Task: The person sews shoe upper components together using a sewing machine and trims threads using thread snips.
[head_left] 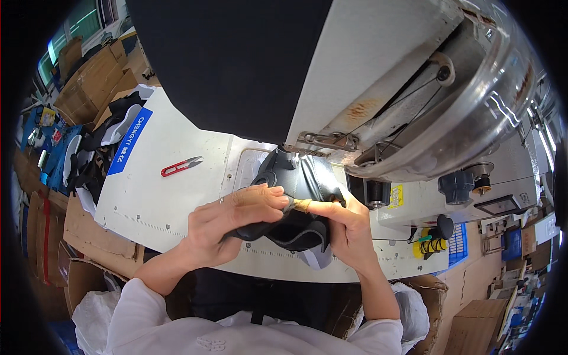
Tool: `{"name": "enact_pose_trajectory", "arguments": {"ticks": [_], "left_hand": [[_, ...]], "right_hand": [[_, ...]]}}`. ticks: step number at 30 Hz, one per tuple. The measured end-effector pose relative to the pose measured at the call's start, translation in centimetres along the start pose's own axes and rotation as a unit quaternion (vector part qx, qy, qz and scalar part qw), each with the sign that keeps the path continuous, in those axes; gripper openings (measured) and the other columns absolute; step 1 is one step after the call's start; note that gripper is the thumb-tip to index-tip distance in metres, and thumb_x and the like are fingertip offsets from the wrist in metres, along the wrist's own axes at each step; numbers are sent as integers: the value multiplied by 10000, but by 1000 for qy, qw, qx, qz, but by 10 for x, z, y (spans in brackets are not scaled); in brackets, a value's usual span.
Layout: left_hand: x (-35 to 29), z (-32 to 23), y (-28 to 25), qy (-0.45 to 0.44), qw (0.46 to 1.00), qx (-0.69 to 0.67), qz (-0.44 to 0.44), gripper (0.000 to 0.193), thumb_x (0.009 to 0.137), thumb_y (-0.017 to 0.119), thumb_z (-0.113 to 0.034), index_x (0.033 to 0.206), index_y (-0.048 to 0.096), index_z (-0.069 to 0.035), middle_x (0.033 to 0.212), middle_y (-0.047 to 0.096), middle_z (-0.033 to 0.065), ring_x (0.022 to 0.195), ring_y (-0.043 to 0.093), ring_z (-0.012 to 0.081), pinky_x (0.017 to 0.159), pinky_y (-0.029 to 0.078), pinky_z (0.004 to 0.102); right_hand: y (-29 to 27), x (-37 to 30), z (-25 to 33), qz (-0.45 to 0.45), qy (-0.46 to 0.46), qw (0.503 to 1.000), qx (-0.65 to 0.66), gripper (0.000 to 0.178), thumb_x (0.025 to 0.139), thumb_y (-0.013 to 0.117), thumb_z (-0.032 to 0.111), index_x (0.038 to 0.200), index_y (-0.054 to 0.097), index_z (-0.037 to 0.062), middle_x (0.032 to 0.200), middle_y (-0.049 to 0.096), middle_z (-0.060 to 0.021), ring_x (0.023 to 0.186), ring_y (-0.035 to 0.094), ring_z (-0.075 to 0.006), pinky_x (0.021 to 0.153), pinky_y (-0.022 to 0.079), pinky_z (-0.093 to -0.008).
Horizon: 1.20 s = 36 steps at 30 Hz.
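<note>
Sewing-machine head (367, 71) overhangs the desk (148, 201); beneath it, a black leather-look piece (316, 183) extends toward the front edge. Left hand (228, 219): grip closed on its folds. Right hand (350, 228): grip pinching its right side. Bunched layers could skew stitching.

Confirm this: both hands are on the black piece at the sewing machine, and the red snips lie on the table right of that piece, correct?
Not quite: the head view shows the red snips on the table, left of the black piece, not right. The left hand and right hand are indeed on it at the sewing machine.
</note>
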<state>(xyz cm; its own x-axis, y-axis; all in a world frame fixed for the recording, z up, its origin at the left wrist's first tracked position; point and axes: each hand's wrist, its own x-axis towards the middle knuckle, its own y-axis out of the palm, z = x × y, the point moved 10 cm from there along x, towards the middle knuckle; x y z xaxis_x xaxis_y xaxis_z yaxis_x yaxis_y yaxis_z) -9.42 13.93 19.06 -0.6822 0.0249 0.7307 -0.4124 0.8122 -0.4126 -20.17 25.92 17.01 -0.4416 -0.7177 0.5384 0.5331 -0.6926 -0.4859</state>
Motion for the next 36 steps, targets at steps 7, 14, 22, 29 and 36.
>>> {"name": "enact_pose_trajectory", "arguments": {"ticks": [7, 14, 22, 29, 36], "left_hand": [[2, 0, 3, 3, 1000, 17, 24, 555, 485, 428, 144, 976, 661, 28, 989, 698, 123, 1057, 645, 311, 1000, 475, 435], [-2, -3, 5, 43, 998, 50, 8, 537, 505, 442, 149, 972, 666, 5, 983, 692, 110, 1049, 643, 300, 988, 486, 430], [6, 10, 7, 1, 999, 41, 4, 556, 507, 457, 146, 996, 662, -20, 998, 680, 110, 1003, 646, 304, 974, 492, 421], [7, 16, 7, -4, 996, 93, 15, 563, 515, 490, 145, 1021, 652, -42, 999, 656, 99, 1011, 632, 300, 941, 517, 406], [7, 18, 10, 15, 994, 104, 7, 585, 516, 522, 151, 1042, 658, -65, 1001, 661, 70, 1030, 616, 283, 857, 545, 380]], "right_hand": [[-1, 6, 1, 40, -7, 997, -62, 408, 743, 497, -129, 1016, 718, 79, 952, 708, -99, 848, 646, -293, 779, 496, -331], [-4, -4, -26, 46, 90, 994, -41, 296, 920, 413, -70, 974, 694, 9, 992, 720, -101, 846, 656, -179, 805, 483, -273], [-30, 11, -26, -69, 49, 992, -93, 44, 661, 561, -17, 704, 564, -7, 673, 521, -170, 584, 466, -318, 602, 394, -394], [-33, 4, -56, -28, 95, 980, -175, 162, 918, 537, 113, 899, 620, -24, 790, 639, -82, 742, 587, -173, 688, 459, -310], [-51, -19, -123, -50, 159, 978, -125, 214, 915, 535, 149, 777, 561, -12, 711, 575, -57, 669, 515, -147, 613, 421, -338]]}}
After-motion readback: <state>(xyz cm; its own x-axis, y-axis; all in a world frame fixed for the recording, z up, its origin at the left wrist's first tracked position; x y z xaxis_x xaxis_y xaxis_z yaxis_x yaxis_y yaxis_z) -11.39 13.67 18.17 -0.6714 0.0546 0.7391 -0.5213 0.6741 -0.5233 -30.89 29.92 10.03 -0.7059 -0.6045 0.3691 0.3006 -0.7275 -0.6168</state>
